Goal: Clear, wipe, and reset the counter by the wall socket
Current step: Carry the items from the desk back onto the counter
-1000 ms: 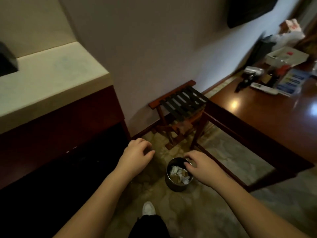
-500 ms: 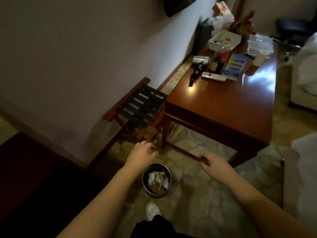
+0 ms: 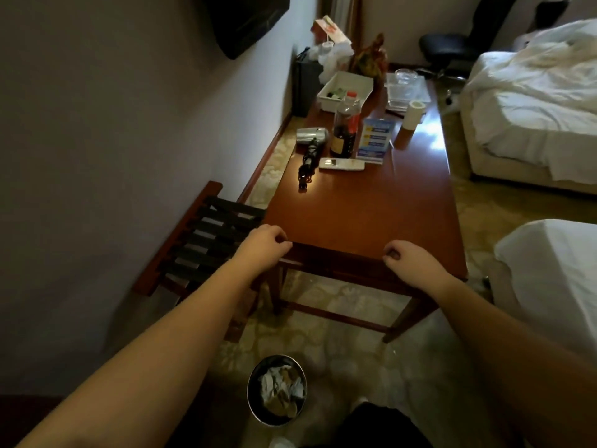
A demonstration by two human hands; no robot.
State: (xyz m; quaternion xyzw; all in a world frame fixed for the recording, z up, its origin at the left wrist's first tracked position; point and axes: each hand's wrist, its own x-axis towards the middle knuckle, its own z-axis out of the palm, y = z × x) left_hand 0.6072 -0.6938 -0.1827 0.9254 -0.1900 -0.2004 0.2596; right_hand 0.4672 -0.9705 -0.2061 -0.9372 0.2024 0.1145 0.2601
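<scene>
- Counter, i.e. the long glossy red-brown wooden desk [image 3: 361,215], runs along the wall; near half bare, clutter bunched at the far end. No wall socket visible from here.
- Left hand [image 3: 263,245] hangs over the near-left corner, fingers loosely curled, nothing in them. Contact with the edge: cannot tell.
- Right hand [image 3: 408,257] sits at the near edge, fingers curled in, also holding nothing.
- Far-end clutter: silver hair dryer with coiled black cord [image 3: 310,147], dark-liquid plastic bottle with red cap [image 3: 345,127], white remote control [image 3: 341,164], blue printed stand-up card [image 3: 374,140], white rectangular tray [image 3: 345,88], paper cup [image 3: 413,115].
- Round metal waste bin [image 3: 277,390] on the floor by the person's feet, holding crumpled paper; slatted wooden luggage rack [image 3: 206,237] just left of the desk.
- Step, my read: clearing stage, desk not yet cleared or wiped. No cloth in sight.
- Next move calls for a reach forward to the far cluster; the tall bottle looks tippy, the dryer cord could drag the remote.
</scene>
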